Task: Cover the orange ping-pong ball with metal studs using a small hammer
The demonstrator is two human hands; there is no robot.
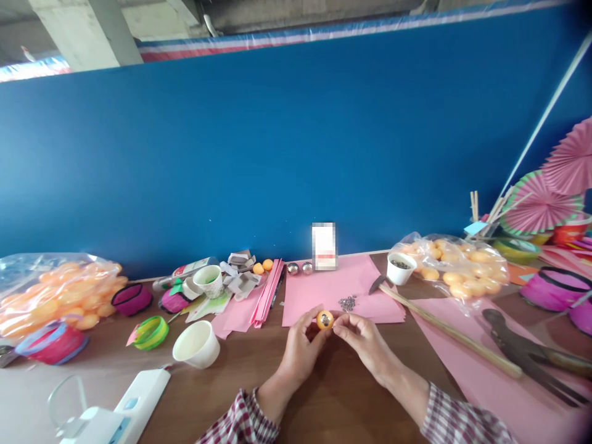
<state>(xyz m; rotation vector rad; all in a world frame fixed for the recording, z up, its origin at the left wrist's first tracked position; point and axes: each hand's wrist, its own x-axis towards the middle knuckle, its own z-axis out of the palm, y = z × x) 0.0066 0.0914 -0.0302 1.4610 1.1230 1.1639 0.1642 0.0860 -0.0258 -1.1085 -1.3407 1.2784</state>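
Between the fingertips of my left hand [300,348] is an orange ping-pong ball [319,321] with a patch of shiny metal pieces on its upper side. My right hand [367,345] is close against the ball's right side, thumb and forefinger pinched together. Anything within that pinch is too small to make out. Just beyond my hands, a small heap of shiny metal studs [347,303] lies on the pink paper [324,296]. Two silver-covered balls [300,268] rest at the paper's back edge.
A hammer [453,327] lies to the right, near a white cup of dark bits [398,274] and dark shears [522,351]. Bags of orange balls [476,277] [60,290] flank the table. At left are an empty-looking bowl [197,345] and a power strip [143,401]. A blue partition [259,148] stands behind.
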